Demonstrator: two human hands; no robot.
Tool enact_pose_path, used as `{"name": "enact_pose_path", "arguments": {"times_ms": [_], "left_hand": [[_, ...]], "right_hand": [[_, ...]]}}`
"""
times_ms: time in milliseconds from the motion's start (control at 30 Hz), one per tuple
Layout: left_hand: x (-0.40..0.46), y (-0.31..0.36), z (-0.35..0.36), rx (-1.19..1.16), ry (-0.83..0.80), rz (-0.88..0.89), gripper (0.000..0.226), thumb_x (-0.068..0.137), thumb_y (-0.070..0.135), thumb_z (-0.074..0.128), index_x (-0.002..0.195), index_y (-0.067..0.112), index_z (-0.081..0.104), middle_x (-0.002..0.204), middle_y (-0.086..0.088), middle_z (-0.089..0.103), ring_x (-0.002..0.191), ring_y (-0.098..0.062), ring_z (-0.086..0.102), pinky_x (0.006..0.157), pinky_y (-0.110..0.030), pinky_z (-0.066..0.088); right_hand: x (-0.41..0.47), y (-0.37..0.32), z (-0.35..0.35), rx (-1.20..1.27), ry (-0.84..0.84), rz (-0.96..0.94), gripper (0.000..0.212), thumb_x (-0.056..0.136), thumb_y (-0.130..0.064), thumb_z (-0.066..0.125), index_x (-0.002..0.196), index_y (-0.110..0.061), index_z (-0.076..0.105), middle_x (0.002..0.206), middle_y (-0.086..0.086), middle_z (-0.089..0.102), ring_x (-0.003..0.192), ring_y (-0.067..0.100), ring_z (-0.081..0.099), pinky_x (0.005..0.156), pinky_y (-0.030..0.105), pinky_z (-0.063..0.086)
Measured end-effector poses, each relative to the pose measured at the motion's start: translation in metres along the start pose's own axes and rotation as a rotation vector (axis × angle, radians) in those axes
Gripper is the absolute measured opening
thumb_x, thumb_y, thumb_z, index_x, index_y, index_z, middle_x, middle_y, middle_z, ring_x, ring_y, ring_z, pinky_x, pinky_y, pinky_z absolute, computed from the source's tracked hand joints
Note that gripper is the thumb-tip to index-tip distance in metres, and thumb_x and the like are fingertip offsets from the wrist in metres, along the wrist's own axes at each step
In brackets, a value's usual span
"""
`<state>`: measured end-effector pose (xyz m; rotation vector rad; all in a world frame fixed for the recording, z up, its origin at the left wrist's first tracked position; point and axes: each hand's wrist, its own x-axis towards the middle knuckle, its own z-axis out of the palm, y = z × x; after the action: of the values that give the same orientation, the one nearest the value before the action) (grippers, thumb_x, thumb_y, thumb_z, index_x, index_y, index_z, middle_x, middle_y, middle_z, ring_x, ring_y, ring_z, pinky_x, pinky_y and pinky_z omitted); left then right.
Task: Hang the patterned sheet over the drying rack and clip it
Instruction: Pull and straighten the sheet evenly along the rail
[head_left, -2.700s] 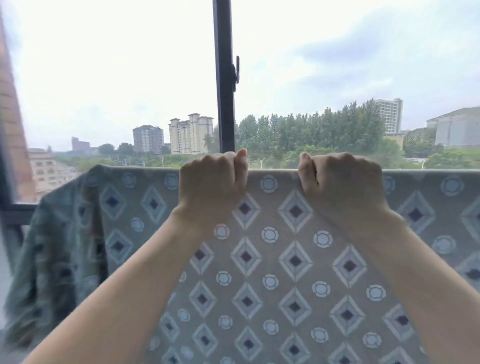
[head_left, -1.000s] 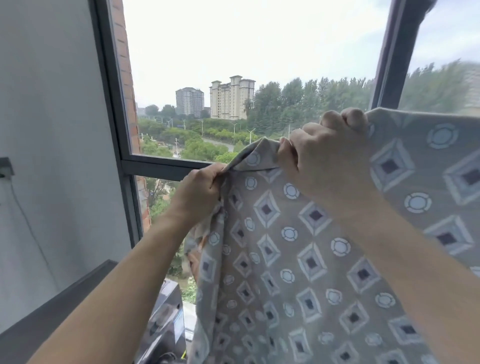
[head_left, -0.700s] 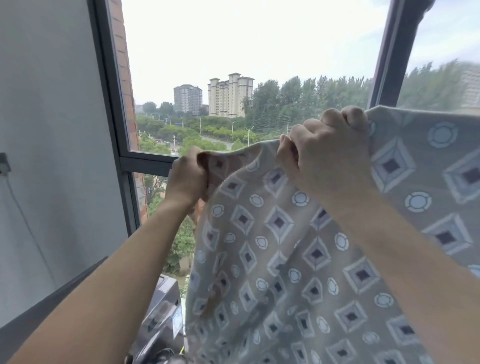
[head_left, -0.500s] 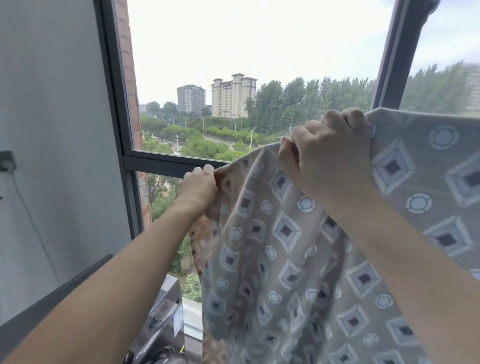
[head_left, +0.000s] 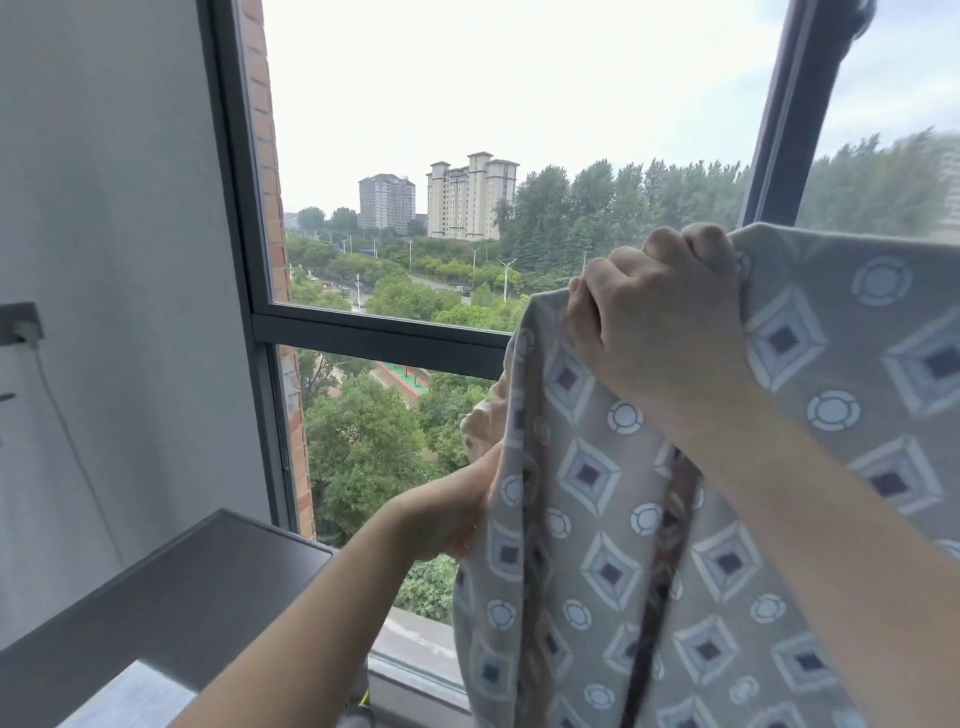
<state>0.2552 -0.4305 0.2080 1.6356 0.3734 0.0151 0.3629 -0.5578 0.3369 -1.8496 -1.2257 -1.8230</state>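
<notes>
The patterned sheet (head_left: 841, 374), grey with diamonds and rings, hangs across the right half of the view in front of the window. My right hand (head_left: 660, 306) grips its top edge near the left end, fingers curled over the fold. Lower down, my left hand (head_left: 449, 512) holds the sheet's left side edge, its fingers hidden behind the cloth. The rack bar under the sheet is covered. No clip is in view.
A dark window frame (head_left: 363, 332) runs behind the sheet, with a vertical post (head_left: 784, 114) at the upper right. A dark flat surface (head_left: 171, 592) sits at the lower left against a grey wall (head_left: 104, 260) with a socket and cable.
My left hand has slid down the sheet's left edge from near the top to well below my right hand. The right hand has kept its grip on the top edge.
</notes>
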Motion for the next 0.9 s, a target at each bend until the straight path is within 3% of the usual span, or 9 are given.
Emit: {"name": "enact_pose_path", "arguments": {"times_ms": [100, 167, 267, 367, 533, 600, 667, 800, 900], "left_hand": [[0.005, 0.002, -0.009, -0.349, -0.014, 0.080, 0.056, 0.102, 0.051, 0.034, 0.102, 0.012, 0.075, 0.097, -0.012, 0.073, 0.085, -0.029, 0.071, 0.084, -0.045, 0.056], [-0.001, 0.015, -0.011, -0.326, -0.032, 0.120, 0.039, 0.095, 0.038, 0.050, 0.098, 0.008, 0.074, 0.091, -0.012, 0.073, 0.078, -0.027, 0.069, 0.080, -0.040, 0.056], [-0.007, 0.052, -0.028, -0.318, 0.182, 0.296, 0.025, 0.092, 0.020, 0.052, 0.083, 0.006, 0.070, 0.077, -0.012, 0.068, 0.068, -0.025, 0.064, 0.071, -0.035, 0.055], [-0.007, 0.096, -0.050, -0.529, 0.330, 0.445, 0.031, 0.101, 0.021, 0.047, 0.075, 0.009, 0.059, 0.074, -0.012, 0.062, 0.070, -0.026, 0.063, 0.077, -0.040, 0.053], [0.012, 0.149, -0.088, -0.671, 0.640, 0.581, 0.021, 0.099, 0.031, 0.054, 0.099, 0.012, 0.064, 0.096, -0.011, 0.069, 0.098, -0.028, 0.065, 0.093, -0.048, 0.053], [0.022, 0.157, -0.099, -0.529, 0.785, 0.622, 0.022, 0.096, 0.037, 0.055, 0.103, 0.018, 0.061, 0.101, -0.008, 0.067, 0.102, -0.028, 0.064, 0.094, -0.050, 0.053], [0.035, 0.156, -0.101, -0.129, 0.905, 0.618, 0.024, 0.100, 0.041, 0.047, 0.097, 0.019, 0.054, 0.098, -0.003, 0.061, 0.098, -0.024, 0.060, 0.095, -0.046, 0.050], [0.062, 0.123, -0.090, 0.922, 1.010, 0.136, 0.057, 0.100, 0.059, 0.019, 0.121, 0.015, 0.050, 0.116, -0.011, 0.064, 0.108, -0.029, 0.060, 0.098, -0.042, 0.040], [0.068, 0.103, -0.082, 1.059, 0.983, -0.102, 0.063, 0.100, 0.057, 0.021, 0.135, 0.008, 0.039, 0.136, -0.019, 0.049, 0.126, -0.034, 0.042, 0.102, -0.043, 0.026]], "right_hand": [[0.001, -0.001, -0.002, -0.013, -0.023, 0.005, 0.035, 0.092, -0.028, 0.043, 0.062, -0.012, 0.052, 0.060, 0.004, 0.055, 0.069, 0.027, 0.048, 0.082, 0.040, 0.031], [0.001, -0.001, -0.003, -0.014, -0.044, 0.015, 0.036, 0.092, -0.028, 0.043, 0.062, -0.012, 0.054, 0.060, 0.004, 0.056, 0.069, 0.027, 0.048, 0.082, 0.040, 0.032], [0.003, -0.001, -0.008, -0.031, -0.116, 0.039, 0.040, 0.093, -0.030, 0.038, 0.061, -0.012, 0.055, 0.058, 0.004, 0.056, 0.066, 0.024, 0.046, 0.083, 0.039, 0.032], [0.011, -0.002, -0.018, -0.023, -0.195, 0.048, 0.043, 0.095, -0.033, 0.038, 0.059, -0.014, 0.052, 0.051, 0.002, 0.049, 0.057, 0.019, 0.040, 0.085, 0.039, 0.035], [0.025, 0.003, -0.031, -0.048, -0.383, 0.057, 0.036, 0.098, -0.037, 0.039, 0.069, -0.018, 0.047, 0.050, -0.004, 0.039, 0.046, 0.011, 0.032, 0.073, 0.035, 0.038], [0.035, 0.010, -0.034, -0.008, -0.387, 0.102, 0.032, 0.100, -0.034, 0.039, 0.076, -0.015, 0.048, 0.053, -0.002, 0.040, 0.048, 0.013, 0.036, 0.063, 0.031, 0.032], [0.043, 0.015, -0.033, 0.025, -0.384, 0.132, 0.031, 0.102, -0.032, 0.037, 0.078, -0.014, 0.046, 0.054, -0.002, 0.040, 0.050, 0.015, 0.040, 0.060, 0.029, 0.031], [0.046, 0.024, -0.026, 0.010, -0.405, 0.130, 0.038, 0.103, -0.036, 0.035, 0.074, -0.014, 0.048, 0.055, -0.001, 0.047, 0.047, 0.011, 0.039, 0.057, 0.028, 0.033], [0.047, 0.031, -0.027, 0.033, -0.494, 0.128, 0.043, 0.102, -0.039, 0.036, 0.069, -0.014, 0.048, 0.057, 0.000, 0.051, 0.050, 0.014, 0.045, 0.059, 0.029, 0.038]]}}
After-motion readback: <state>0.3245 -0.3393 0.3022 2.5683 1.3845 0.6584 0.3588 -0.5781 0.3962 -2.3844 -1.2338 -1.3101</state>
